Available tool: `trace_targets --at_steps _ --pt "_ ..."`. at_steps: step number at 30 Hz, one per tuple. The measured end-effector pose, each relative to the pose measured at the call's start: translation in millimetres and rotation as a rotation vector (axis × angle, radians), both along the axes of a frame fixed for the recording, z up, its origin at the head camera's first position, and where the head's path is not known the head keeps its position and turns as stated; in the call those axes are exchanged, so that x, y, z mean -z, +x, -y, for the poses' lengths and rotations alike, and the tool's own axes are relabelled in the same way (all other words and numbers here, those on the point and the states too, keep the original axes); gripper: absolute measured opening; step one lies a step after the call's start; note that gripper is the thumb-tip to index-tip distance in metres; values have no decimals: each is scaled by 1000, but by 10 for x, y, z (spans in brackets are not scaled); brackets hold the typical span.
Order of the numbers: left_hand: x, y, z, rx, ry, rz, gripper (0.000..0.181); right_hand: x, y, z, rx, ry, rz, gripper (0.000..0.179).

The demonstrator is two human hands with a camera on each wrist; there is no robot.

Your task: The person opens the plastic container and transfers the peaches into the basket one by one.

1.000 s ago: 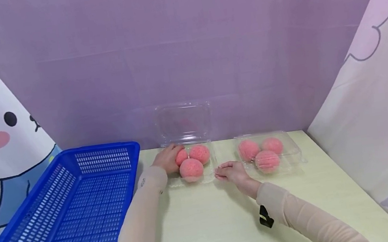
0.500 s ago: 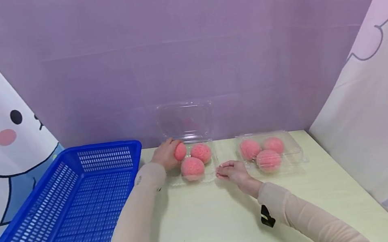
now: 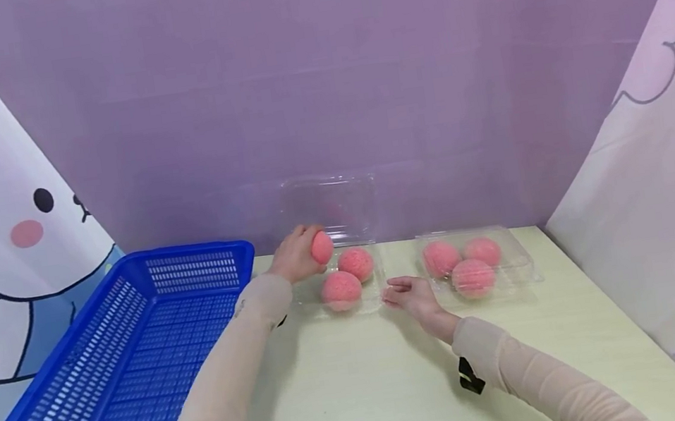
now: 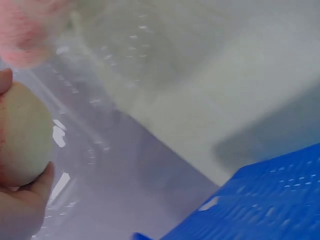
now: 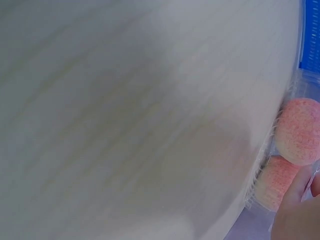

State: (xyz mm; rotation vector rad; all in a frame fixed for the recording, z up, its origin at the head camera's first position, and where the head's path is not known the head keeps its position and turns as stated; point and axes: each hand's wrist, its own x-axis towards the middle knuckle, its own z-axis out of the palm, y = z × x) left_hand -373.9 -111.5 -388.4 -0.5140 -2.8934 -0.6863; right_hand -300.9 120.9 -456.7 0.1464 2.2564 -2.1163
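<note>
My left hand (image 3: pixel 296 256) grips a peach (image 3: pixel 322 248), speckled pink with a pale cream side that shows in the left wrist view, and holds it up over the back left of a clear plastic clamshell box (image 3: pixel 310 308). The box's lid (image 3: pixel 327 205) stands raised against the backdrop. Two more peaches lie in its base, one at the back (image 3: pixel 356 264) and another in front (image 3: pixel 342 291). At the base's right edge my right hand (image 3: pixel 415 302) pinches the rim between thumb and fingers; in the right wrist view its fingers (image 5: pixel 298 187) are right by the peaches.
To the left stands a blue perforated plastic basket (image 3: pixel 189 253) with nothing in it. A second clear box (image 3: pixel 515 259), lid down over three peaches, sits on the right of the pale table (image 3: pixel 361 392). A purple cloth backdrop (image 3: pixel 323 98) closes off the rear.
My left hand has lifted the peach up out of its place at the box's back left. The right hand stays at the rim. The head view has turned slightly left.
</note>
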Motion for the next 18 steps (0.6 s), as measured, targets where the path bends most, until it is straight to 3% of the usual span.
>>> trace_targets --at_steps 10,18 --pt "-221 143 -86 -3 -4 50 79 1 5 0 20 184 -89 44" --pt "-381 270 -82 -1 2 59 77 2 2 33 55 160 -87 39"
